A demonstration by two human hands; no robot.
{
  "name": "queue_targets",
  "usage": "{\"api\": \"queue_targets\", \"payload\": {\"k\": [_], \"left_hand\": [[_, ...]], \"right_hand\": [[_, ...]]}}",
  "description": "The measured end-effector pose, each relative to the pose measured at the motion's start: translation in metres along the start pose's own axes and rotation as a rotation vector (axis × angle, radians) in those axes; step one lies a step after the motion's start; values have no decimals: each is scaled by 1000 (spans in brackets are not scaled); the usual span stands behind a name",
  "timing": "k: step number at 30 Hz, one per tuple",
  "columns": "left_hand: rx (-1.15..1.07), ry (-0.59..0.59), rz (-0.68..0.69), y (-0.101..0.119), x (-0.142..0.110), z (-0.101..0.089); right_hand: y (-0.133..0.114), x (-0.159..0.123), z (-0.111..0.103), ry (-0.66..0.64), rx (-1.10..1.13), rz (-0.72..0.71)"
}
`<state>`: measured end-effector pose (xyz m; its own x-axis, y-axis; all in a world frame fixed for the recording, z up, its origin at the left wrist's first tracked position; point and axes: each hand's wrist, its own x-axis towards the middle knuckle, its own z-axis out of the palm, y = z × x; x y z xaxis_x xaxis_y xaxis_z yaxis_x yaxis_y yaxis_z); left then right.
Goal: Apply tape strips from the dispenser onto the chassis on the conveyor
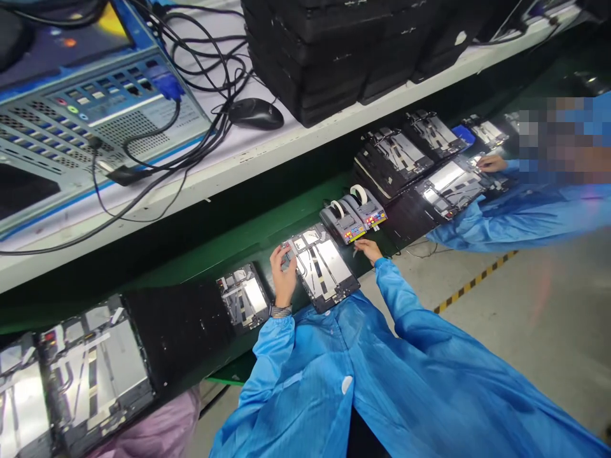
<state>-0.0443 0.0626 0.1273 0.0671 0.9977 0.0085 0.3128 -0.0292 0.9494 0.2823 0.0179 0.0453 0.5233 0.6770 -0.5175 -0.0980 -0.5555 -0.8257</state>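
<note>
An opened tablet (329,264) with a silver battery, dark ribbon cables and black edges lies on the bench right in front of me. At its upper left corner, my left hand (283,272) has its fingers bent and closed on the edge. My right hand (369,250) is off the tablet's right side, just below two grey tape dispensers (344,222) with white rolls. Its thumb and fingers pinch a small pale strip (355,252) that looks like tape. Another opened tablet (243,297) lies to the left of my left hand.
More opened tablets (98,369) lie on a black mat (179,337) at the left. Stacked tablets (394,156) stand beyond the dispensers. A co-worker's hand (491,163) works at the right. Above runs a shelf (200,191) with a computer, cables, a mouse (256,114) and black trays (324,57).
</note>
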Motion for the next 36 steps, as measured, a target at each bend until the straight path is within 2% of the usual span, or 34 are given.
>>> {"api": "queue_targets", "payload": {"k": [3,6,8,10,11,13,15,17,20,23,29,36], "left_hand": [[-15,27,-12,1,-1,-2],[-50,54,-41,1,-1,-4],[-72,55,-55,0,-1,-7],[-96,40,-72,-1,-3,-10],[-112,31,-88,-2,-4,-11],[-156,9,-129,-5,-6,-12],[-202,-7,-170,-7,-7,-12],[-229,-15,-199,-9,-8,-12],[-245,-11,-224,-10,-11,-10],[-262,-8,-238,-11,-14,-10],[-281,20,-218,-13,-14,-6],[-242,21,-206,-8,-10,-5]], "right_hand": [[-3,-6,-6,-28,-20,9],[-11,-13,-22,-37,-44,-11],[-24,-19,-30,-39,-57,-40],[-45,-29,-30,-109,-79,-116],[-58,-36,-25,-188,-98,-169],[-85,-55,-4,-442,-171,-277],[-112,-73,30,-719,-292,-339],[-134,-86,68,-848,-444,-420],[-154,-89,113,-831,-685,-482],[-161,-83,133,-801,-880,-466],[-163,-80,135,-755,-1070,-493],[-162,-86,136,-701,-1138,-553]]}}
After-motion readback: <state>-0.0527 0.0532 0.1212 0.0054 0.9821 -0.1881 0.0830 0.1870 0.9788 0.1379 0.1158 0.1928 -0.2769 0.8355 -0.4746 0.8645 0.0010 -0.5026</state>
